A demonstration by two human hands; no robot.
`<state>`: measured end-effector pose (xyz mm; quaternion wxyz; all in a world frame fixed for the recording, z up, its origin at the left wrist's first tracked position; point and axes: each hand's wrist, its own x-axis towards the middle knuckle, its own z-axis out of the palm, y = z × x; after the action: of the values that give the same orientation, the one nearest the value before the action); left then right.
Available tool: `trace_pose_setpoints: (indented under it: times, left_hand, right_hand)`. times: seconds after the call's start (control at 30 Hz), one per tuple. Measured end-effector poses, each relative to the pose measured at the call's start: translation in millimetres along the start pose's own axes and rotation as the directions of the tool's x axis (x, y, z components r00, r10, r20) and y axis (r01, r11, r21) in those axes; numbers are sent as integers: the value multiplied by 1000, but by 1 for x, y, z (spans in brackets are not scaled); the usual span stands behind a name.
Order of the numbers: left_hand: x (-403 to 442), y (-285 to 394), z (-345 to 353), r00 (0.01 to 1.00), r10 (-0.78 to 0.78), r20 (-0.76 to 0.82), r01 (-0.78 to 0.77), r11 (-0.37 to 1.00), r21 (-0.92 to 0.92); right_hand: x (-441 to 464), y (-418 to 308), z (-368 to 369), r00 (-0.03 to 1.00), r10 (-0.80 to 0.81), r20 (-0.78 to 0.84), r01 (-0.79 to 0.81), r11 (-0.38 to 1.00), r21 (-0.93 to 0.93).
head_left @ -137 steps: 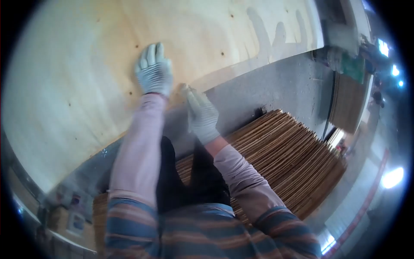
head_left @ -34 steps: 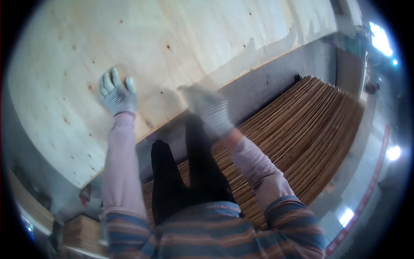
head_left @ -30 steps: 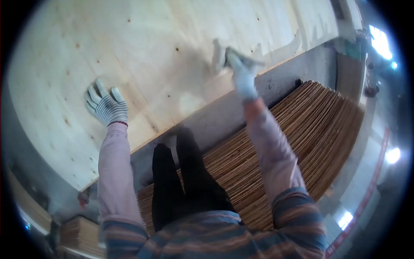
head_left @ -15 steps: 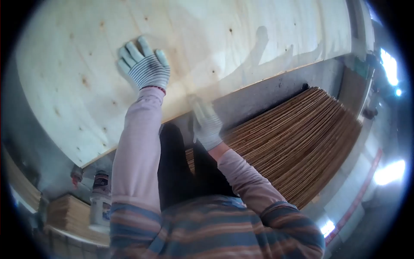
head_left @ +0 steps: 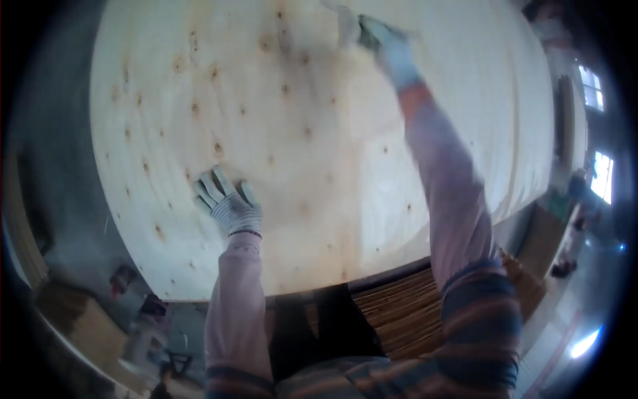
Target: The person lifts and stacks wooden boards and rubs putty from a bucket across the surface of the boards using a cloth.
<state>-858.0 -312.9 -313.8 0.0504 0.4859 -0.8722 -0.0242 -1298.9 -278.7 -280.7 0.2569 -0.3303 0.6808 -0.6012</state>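
A large plywood sheet (head_left: 312,193), pale and dotted with knots, lies flat in front of me. My left hand (head_left: 232,204), in a striped knit glove, presses on its near part with fingers spread, holding nothing. Farther out, toward the far side of the sheet, my gloved right hand (head_left: 391,50) is closed and smeared by motion. From its fingers a grey flat blade reaches left, which looks like a putty knife (head_left: 347,26). Its handle is hidden in the hand.
Below the sheet's near edge, at my legs, sits a stack of thin brown boards (head_left: 405,306). At lower left stand a whitish bucket (head_left: 143,349) and another wood stack (head_left: 83,326). A person (head_left: 551,26) shows at the upper right.
My right hand has moved from the sheet's near edge far out across its surface. The view has tilted up, showing more of the sheet. My left hand stays flat on the wood.
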Motion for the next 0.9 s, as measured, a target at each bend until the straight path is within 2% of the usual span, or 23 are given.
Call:
trace_pose_setpoints:
  times: [0.03,0.1,0.17,0.2,0.27,0.3,0.33,0.37,0.4,0.43,0.47,0.5,0.53,0.57,0.63,0.67,0.73,0.77,0.8,0.83,0.87,0.9]
  left_hand:
    - [2,1,0,1000,-6,7,6,1000,13]
    - [2,2,1,1000,-10,15,9,999,35]
    - [2,2,1,999,-12,31,10,999,51]
    - [1,2,1,999,-10,35,8,998,59]
    - [3,4,-5,1000,-2,24,0,996,88]
    - [4,5,-7,1000,4,16,-6,994,110]
    - [1,5,-7,1000,16,13,-18,992,126]
    - [-1,6,-5,999,26,-19,-23,990,136]
    - [-1,5,-4,998,33,-56,-25,989,143]
    - [-1,3,1,994,55,-97,-42,991,129]
    - [-3,2,3,987,75,-142,-58,991,119]
    - [-3,4,-1,998,35,-48,-29,991,130]
    - [-1,7,-7,999,0,38,-6,989,146]
    - [-5,6,-8,992,-33,119,12,986,169]
    - [-17,-3,-6,992,77,99,-96,976,195]
    - [-16,-5,-14,989,128,67,-140,968,207]
    - [-25,-46,-12,890,454,-41,-450,890,77]
    - [-42,-75,-9,787,612,-78,-612,790,24]
    - [-61,-104,-18,821,567,-65,-568,823,-1]
    - [-76,-127,-27,858,510,-60,-512,858,-26]
    - [-86,-139,-27,903,420,-89,-419,907,28]
    - [-89,-145,-24,942,313,-122,-305,949,80]
  right_hand:
    - [49,1,-3,984,157,-85,-178,819,-545]
    - [99,-27,10,916,392,-84,-360,710,-605]
    - [88,1,11,918,296,263,-89,802,-590]
    - [73,11,12,870,240,431,40,836,-547]
    - [-12,-6,13,848,99,520,365,604,-709]
    - [-66,-9,11,812,-22,583,471,616,-632]
    - [-132,-11,13,838,-69,541,386,776,-498]
    - [-204,-13,22,855,351,383,-385,923,14]
    - [-263,-25,20,878,-76,472,313,838,-447]
    - [-321,-46,22,849,-2,528,393,670,-630]
    - [-381,-62,30,850,100,517,380,564,-733]
    - [-427,-81,43,879,244,411,164,653,-739]
    - [-470,-93,54,896,247,369,125,657,-743]
    - [-548,-52,60,920,268,286,64,618,-784]
    - [-571,-95,114,983,179,48,-72,606,-793]
    - [-583,-99,135,981,175,-85,-177,622,-763]
    - [-586,-92,156,926,146,-347,-352,665,-659]
    - [-586,-97,159,774,311,-551,-512,820,-256]
    - [-576,-101,156,579,516,-631,-520,830,202]
    - [-560,-108,149,401,713,-574,-374,700,608]
    - [-535,-132,134,435,766,-473,-246,607,756]
    - [-531,-107,122,503,633,-588,-209,750,628]
